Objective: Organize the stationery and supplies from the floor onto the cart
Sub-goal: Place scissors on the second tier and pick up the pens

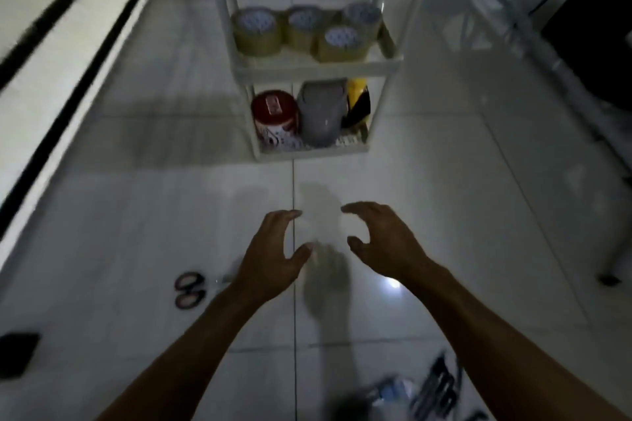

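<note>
On the far side of the pale tiled floor (136,215) stands a white cart (318,69) with two tiers in view. Its upper shelf carries four rolls of brown packing tape (257,31), each with a white, dotted core label; three sit along the back and one nearer, toward the right. Its lower shelf holds three things side by side: a red-topped round tin (274,120) at left, a grey roll (320,116) leaning in the middle, and a yellow-and-black striped roll (359,101) at right behind it.

Nearer, both arms reach out over the floor. Left hand (270,256) and right hand (386,243) face each other, close but apart, fingers loosely curved; each grip is apart and holds nothing.

One pair of scissors (189,290) with dark, pink-lined handles lies on the floor just left of the left wrist. A dark flat object (17,354) lies at the near left edge. Blurred supplies (424,390) lie at the near right, too smeared to count or name.
</note>
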Demonstrator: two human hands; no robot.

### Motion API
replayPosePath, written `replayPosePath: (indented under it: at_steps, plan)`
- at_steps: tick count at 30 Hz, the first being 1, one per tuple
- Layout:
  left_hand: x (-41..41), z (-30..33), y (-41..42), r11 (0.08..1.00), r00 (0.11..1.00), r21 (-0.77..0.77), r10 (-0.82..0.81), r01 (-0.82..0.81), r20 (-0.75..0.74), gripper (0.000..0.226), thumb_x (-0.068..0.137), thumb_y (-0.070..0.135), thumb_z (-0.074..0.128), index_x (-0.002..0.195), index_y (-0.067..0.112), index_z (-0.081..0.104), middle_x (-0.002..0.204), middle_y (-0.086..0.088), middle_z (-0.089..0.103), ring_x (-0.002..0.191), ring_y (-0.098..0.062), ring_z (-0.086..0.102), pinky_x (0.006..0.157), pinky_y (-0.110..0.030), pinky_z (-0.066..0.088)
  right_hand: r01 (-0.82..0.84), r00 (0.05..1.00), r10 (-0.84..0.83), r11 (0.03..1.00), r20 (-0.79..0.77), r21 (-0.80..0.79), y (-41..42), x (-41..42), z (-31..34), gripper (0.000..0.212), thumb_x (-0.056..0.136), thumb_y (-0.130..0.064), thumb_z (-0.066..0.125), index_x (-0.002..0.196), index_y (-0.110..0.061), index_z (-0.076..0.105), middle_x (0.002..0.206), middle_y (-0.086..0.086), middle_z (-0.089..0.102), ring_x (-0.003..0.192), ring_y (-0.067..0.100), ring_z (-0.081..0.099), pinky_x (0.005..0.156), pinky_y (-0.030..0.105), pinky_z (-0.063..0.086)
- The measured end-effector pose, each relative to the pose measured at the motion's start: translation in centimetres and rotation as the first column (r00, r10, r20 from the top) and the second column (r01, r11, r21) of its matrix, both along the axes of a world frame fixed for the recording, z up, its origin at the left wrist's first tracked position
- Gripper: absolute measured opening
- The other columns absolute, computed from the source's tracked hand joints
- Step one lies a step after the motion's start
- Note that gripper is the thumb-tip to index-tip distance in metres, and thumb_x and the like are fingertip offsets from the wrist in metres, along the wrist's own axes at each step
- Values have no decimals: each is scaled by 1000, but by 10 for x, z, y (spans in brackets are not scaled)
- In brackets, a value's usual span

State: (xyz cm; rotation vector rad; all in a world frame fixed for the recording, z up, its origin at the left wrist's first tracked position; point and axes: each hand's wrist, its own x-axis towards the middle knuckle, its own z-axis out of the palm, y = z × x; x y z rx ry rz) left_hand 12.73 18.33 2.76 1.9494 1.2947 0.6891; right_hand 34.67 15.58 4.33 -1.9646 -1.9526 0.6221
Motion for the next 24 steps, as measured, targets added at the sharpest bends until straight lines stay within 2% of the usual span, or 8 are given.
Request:
replayPosePath:
  at_steps: [2,4,6,8,11,18,21,24]
  plan:
    - [-3,-38,-38,990,998,-130,-50,46,-31,65,80,43,63,136,14,46,132,-1,49,115,-5,44,100,-25,39,-33,999,38,973,16,-227,-41,7,-40,60,84,-26,69,139,-30,46,144,-5,46,131,18,40,103,28,36]
    - [-6,-65,-69,967,993,-243,-100,81,-67,67,83,37,69,140,14,42,136,-1,47,120,-10,45,101,-23,35,-49,998,61,928,22,-368,-75,12,-64,62,82,-26,71,138,-31,47,142,-3,47,129,20,42,103,31,38]
    - [-9,-83,-90,947,987,-306,-130,97,-91,66,84,32,71,140,15,41,136,-3,47,122,-14,47,101,-20,33,-72,995,95,892,29,-446,-103,16,-79,62,80,-30,73,137,-31,48,140,-1,48,126,21,42,102,33,39]
    - [-12,-92,-100,936,984,-340,-137,90,-115,68,82,37,70,140,14,41,135,-6,47,121,-17,48,101,-22,34,-97,992,126,871,28,-482,-123,19,-86,65,77,-37,77,135,-33,49,138,-2,47,125,19,42,100,33,40]
    - [-15,-96,-107,932,973,-347,-168,103,-160,72,76,45,60,138,12,44,133,-7,49,119,-19,50,100,-25,36,-140,985,169,863,16,-485,-141,20,-93,73,71,-42,82,136,-37,48,138,-6,43,123,17,41,94,30,39]
    - [-13,-99,-110,947,942,-279,-228,156,-246,66,76,42,61,133,11,50,126,-10,55,115,-26,52,100,-36,42,-244,940,325,855,105,-458,-150,19,-98,102,54,-52,86,141,-43,33,144,-1,29,127,21,30,99,40,38]
    - [-14,-99,-107,951,939,-266,-227,156,-258,66,76,41,61,133,10,50,127,-10,54,116,-26,52,101,-40,43,-254,935,329,883,135,-395,-150,17,-103,90,58,-53,83,137,-40,40,139,-1,34,122,20,34,95,37,39]
    - [-16,-99,-102,957,941,-254,-210,141,-266,60,82,31,69,134,8,49,129,-11,53,118,-26,51,102,-40,42,-253,942,300,930,154,-266,-146,12,-113,55,69,-45,75,119,-26,59,119,1,53,104,21,50,74,27,36]
